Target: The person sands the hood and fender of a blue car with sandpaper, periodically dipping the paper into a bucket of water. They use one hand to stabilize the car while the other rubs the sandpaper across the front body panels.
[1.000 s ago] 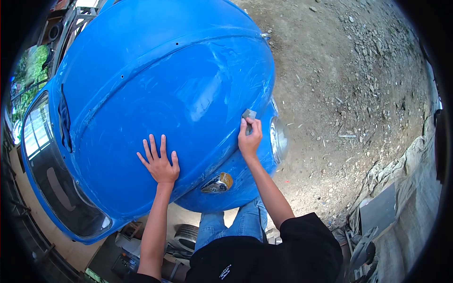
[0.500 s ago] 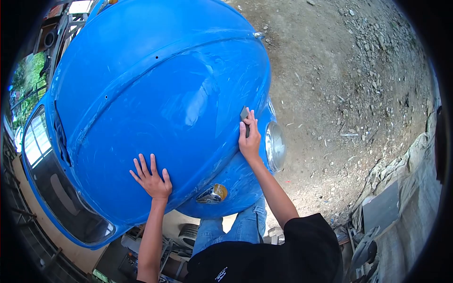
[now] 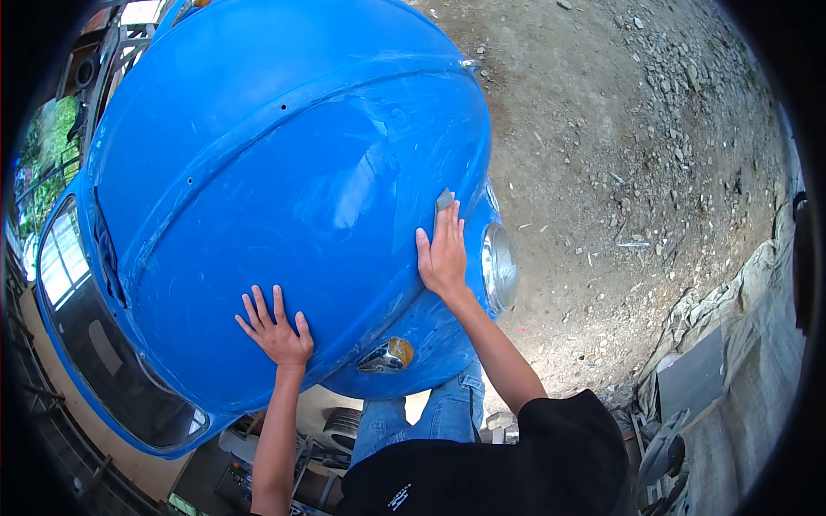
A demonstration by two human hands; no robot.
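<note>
The blue car hood fills the middle of the view, with pale scuffs and dusty streaks on its paint. My left hand lies flat on the hood's near side, fingers spread, holding nothing. Near the hood's front edge, my right hand presses a grey piece of sandpaper against the paint. Only the sandpaper's far end shows beyond the fingertips; the rest is under the fingers. A round headlight sits just right of that hand.
An amber turn signal sits on the fender between my arms. The windshield is at the left. Stony dirt ground spreads to the right, with a crumpled grey tarp at lower right. A tyre stands below the car.
My right hand has shifted slightly left, and its fingers have straightened over the sandpaper, covering more of it. The left hand stays in place.
</note>
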